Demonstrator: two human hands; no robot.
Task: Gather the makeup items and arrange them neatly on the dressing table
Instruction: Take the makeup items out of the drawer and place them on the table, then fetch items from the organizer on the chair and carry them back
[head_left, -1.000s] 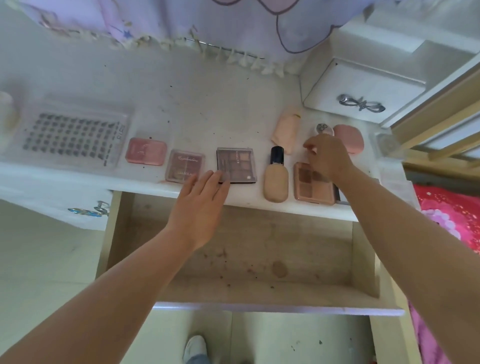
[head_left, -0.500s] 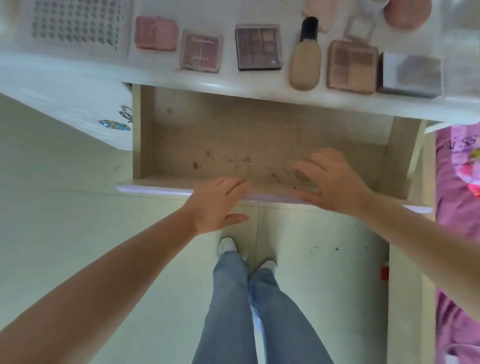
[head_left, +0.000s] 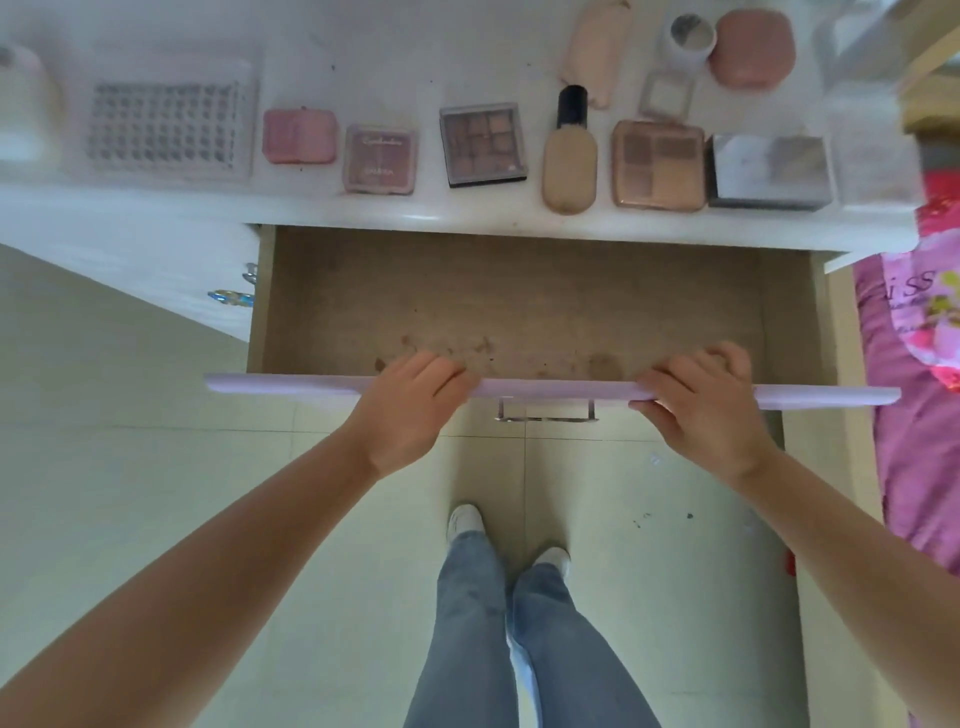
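Makeup lies in a row on the white dressing table (head_left: 156, 208): a pink compact (head_left: 299, 136), a small pink palette (head_left: 380, 160), a dark eyeshadow palette (head_left: 482, 144), a beige foundation bottle (head_left: 569, 156), a brown palette (head_left: 658, 165) and a grey box (head_left: 770, 171). Behind them sit a pink tube (head_left: 597, 47), a small clear case (head_left: 667, 94), a white jar (head_left: 689, 37) and a round pink compact (head_left: 752, 48). The wooden drawer (head_left: 519, 306) below stands pulled out and holds nothing. My left hand (head_left: 410, 410) and right hand (head_left: 706, 410) both grip its lilac front panel (head_left: 291, 383), fingers curled over the top edge.
A clear tray (head_left: 171, 122) with a grid of small items sits at the table's left. A metal handle (head_left: 545, 413) hangs under the drawer front. A pink bedspread (head_left: 914, 395) lies to the right. My legs and shoes stand on the tiled floor (head_left: 156, 467) below.
Both hands left the tabletop items, dropped to the drawer front and now curl over its top edge. The view tilted downward.
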